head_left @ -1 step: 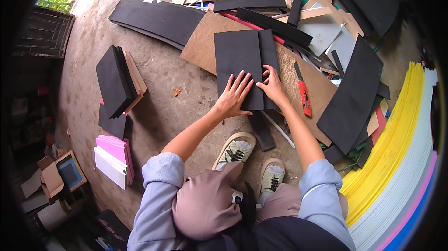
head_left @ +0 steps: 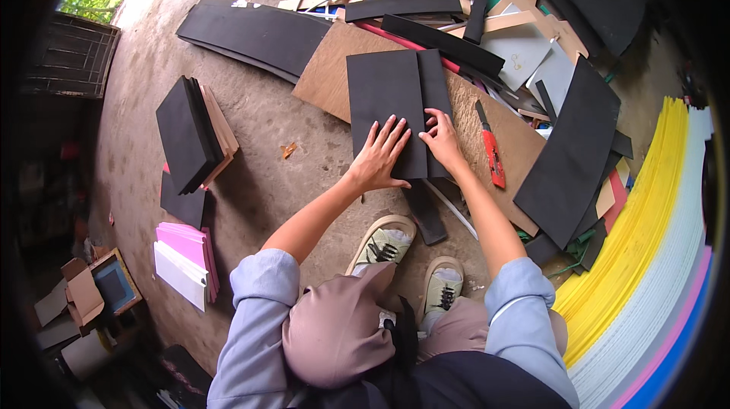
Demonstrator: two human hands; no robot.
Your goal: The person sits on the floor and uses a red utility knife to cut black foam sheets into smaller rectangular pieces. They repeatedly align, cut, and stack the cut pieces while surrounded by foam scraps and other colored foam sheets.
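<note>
Currently left fingers (head_left: 387, 132) spread on one black sheet (head_left: 385, 90); right fingers (head_left: 439, 118) bent, apart; one red cutter (head_left: 493, 152).

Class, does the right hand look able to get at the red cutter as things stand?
Probably yes: the red cutter lies uncovered on the brown board, right of the right hand, with nothing standing between them.

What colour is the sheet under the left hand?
Black sheet; the head view shows it best.
</note>
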